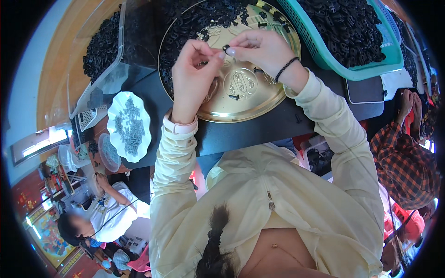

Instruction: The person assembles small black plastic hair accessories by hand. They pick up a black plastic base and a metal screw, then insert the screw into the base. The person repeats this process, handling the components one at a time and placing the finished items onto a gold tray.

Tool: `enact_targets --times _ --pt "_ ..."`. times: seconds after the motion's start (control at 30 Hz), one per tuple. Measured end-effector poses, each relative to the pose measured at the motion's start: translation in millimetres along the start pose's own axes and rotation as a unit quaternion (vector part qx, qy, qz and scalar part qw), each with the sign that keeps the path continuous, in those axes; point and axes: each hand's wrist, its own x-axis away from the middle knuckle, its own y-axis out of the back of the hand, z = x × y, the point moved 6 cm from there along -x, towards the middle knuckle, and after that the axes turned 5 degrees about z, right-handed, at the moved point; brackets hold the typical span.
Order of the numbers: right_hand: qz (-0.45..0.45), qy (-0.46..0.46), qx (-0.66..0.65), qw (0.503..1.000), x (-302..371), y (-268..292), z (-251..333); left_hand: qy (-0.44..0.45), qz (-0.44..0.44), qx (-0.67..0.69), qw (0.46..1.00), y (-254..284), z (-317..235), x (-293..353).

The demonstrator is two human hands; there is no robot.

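Above a round gold tray, my hands meet at a small black plastic part. My right hand pinches it between thumb and fingertips. The thumb and forefinger of my left hand press together at its left side; what is between those tips is too small to make out. Another small dark piece shows in the curled fingers of the left hand. Many black plastic parts heap along the tray's far and left side. A loose black piece lies near its front.
A green basket full of black parts stands at the right, beside a dark flat device. To the left are a white scalloped dish of small greyish pieces and a clear bin holding black parts. Other people sit at both sides.
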Motion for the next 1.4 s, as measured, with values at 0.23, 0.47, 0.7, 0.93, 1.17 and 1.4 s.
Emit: enact_targets --times 0.23,0.47,0.7,0.93,1.17,1.4 --pt "-0.006 0.020 0.073 0.997 9.0 3.0 6.2 0.035 0.054 -0.054 0.996 -9.5 -5.4 1.5" --pt "-0.002 0.018 0.037 0.999 6.1 9.4 5.7 0.057 0.062 0.006 0.996 -8.8 -7.8 -2.1" --pt "-0.027 0.029 -0.088 0.995 -0.4 17.5 -5.7 0.054 0.053 -0.107 0.991 8.8 -21.4 -17.6" --pt "-0.011 0.037 -0.106 0.994 1.6 15.8 3.0 -0.103 -0.121 -0.550 0.820 53.2 -6.3 -37.8" --pt "-0.027 0.044 -0.107 0.993 5.2 14.7 12.6 -0.095 -0.143 -0.442 0.880 54.8 -15.3 -32.8" --pt "-0.012 0.048 -0.098 0.994 6.9 17.4 15.5 0.081 0.030 0.072 0.994 2.9 -6.8 -10.8"
